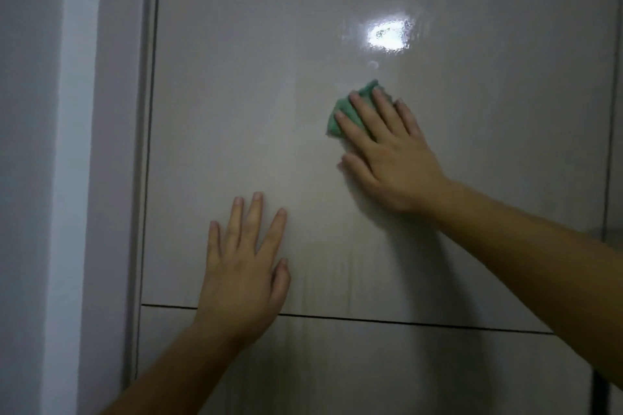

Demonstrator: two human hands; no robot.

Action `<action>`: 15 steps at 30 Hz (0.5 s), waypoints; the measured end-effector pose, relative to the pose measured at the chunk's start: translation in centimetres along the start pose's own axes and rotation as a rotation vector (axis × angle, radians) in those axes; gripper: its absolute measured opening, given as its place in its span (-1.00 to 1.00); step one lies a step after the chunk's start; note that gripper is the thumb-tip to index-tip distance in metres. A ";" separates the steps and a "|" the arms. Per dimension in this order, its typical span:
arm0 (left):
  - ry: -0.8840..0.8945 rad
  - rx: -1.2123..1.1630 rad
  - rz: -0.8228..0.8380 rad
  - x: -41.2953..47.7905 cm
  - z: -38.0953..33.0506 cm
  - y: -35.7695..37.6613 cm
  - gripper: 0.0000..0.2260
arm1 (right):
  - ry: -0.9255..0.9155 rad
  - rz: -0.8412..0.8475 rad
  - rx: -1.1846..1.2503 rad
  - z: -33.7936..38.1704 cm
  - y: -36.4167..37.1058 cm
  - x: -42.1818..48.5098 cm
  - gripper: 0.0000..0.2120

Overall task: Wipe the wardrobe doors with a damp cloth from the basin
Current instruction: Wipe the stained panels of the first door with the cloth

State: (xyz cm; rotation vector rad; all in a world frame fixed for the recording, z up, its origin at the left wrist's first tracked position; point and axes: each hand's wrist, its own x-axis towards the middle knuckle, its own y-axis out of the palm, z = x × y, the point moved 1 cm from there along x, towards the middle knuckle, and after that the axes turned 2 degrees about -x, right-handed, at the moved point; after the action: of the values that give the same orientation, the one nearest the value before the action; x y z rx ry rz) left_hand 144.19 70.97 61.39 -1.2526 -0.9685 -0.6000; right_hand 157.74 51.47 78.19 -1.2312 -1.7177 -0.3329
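Observation:
A glossy beige wardrobe door [256, 84] fills the view, with a bright light reflection near its upper right. My right hand [387, 152] lies flat on the door with straight fingers and presses a small green cloth [344, 108] against it; most of the cloth is hidden under the fingers. My left hand [246, 266] rests flat on the door lower down, fingers spread, holding nothing. It lies just above the horizontal seam [404, 320] between the door and the panel below.
A white wall [43, 178] and the pale wardrobe frame [118, 178] run down the left side. A vertical gap [612, 111] at the far right marks the neighbouring door. The basin is not in view.

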 end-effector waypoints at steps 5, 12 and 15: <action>-0.131 -0.004 0.088 1.2 -1.5 -0.5 -0.39 | -0.361 0.066 -0.011 3.4 1.9 -5.0 -0.37; -0.109 0.026 0.079 2.0 -2.4 -1.0 -0.40 | 0.102 -0.040 0.038 -3.4 -1.7 4.9 -0.38; -0.012 0.006 0.031 3.8 -4.0 -1.6 -0.39 | 0.034 -0.023 0.038 -1.8 -1.5 4.5 -0.36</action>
State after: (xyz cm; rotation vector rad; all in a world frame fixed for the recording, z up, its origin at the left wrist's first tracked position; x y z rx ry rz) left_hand 145.88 67.23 65.40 -1.2652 -0.9591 -0.5657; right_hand 157.31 52.18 83.20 -1.1729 -1.7026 -0.3311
